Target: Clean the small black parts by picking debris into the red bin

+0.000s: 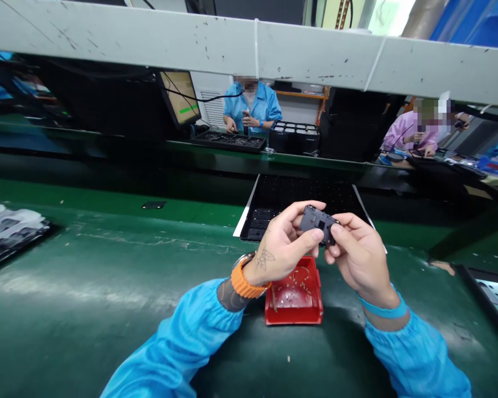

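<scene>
My left hand [283, 243] and my right hand [357, 254] meet above the green mat and together pinch a small dark plastic part [318, 222]. Left thumb and fingers close on its left end, right fingers close on its right end. An orange watch strap sits on my left wrist, a blue band on my right. Directly under the hands lies a small red tray [311, 307] with tiny loose pieces in it. Just behind the hands is a black slotted tray [269, 207] holding several dark parts at its near left corner.
A green conveyor belt [108, 287] runs across. A tray of parts [8, 229] lies at far left, another tray edge [492, 296] at right. A small dark piece [153, 205] rests on the belt. Across the line, a person in blue [252, 108] and a person in pink [410, 132] work.
</scene>
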Motion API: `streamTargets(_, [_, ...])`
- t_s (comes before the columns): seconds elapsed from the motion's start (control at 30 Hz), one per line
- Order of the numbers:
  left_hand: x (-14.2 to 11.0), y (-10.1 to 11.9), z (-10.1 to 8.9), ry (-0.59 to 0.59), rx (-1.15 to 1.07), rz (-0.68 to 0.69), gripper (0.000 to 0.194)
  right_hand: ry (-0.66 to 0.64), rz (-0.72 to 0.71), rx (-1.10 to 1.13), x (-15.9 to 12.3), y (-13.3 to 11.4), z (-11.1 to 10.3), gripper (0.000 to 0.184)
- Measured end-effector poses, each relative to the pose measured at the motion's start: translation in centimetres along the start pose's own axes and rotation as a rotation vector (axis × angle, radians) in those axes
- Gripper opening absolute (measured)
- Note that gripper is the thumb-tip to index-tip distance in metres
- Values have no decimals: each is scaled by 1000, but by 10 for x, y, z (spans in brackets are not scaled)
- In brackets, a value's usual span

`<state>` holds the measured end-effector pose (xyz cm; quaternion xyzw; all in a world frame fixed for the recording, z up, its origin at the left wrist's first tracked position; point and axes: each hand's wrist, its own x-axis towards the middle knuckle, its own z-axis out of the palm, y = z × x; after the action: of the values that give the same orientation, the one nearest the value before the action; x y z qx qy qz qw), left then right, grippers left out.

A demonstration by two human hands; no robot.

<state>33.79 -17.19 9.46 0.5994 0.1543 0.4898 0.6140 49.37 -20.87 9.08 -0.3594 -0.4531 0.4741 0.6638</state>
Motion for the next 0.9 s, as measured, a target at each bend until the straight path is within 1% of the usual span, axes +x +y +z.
streamTargets(0.07, [1, -2, -2, 18, 11, 10, 51, -68, 4, -40, 0, -2, -3, 26])
streamTargets(0.2, [4, -4, -6, 67, 62, 71, 54, -194, -51, -261, 2, -11, -11, 18])
streamTargets(0.27, [5, -5, -7, 68, 98, 126, 54, -209, -85, -341, 2, -16, -13, 18])
streamTargets(0.37, [6, -7, -10, 57, 180, 212, 53, -189, -131, -421, 1, -21, -15, 18])
streamTargets(0.43, [6, -7, -12, 55, 196, 238, 53, -174, -173, -499, 0, -23, -17, 15])
streamTargets(0.53, [6, -5, -16, 24, 193, 228, 50, -175, -234, -641, 0, -26, -21, 10])
streamTargets(0.67, [7, 4, -21, -64, 310, 217, 46, -244, -266, -788, 0, -28, -26, 14])
streamTargets(0.8, [7, 12, -22, -139, 372, 142, 50, -308, -281, -862, 0, -29, -27, 15])
streamTargets(0.9, [7, 12, -22, -173, 418, 151, 49, -374, -289, -894, 1, -28, -26, 15])
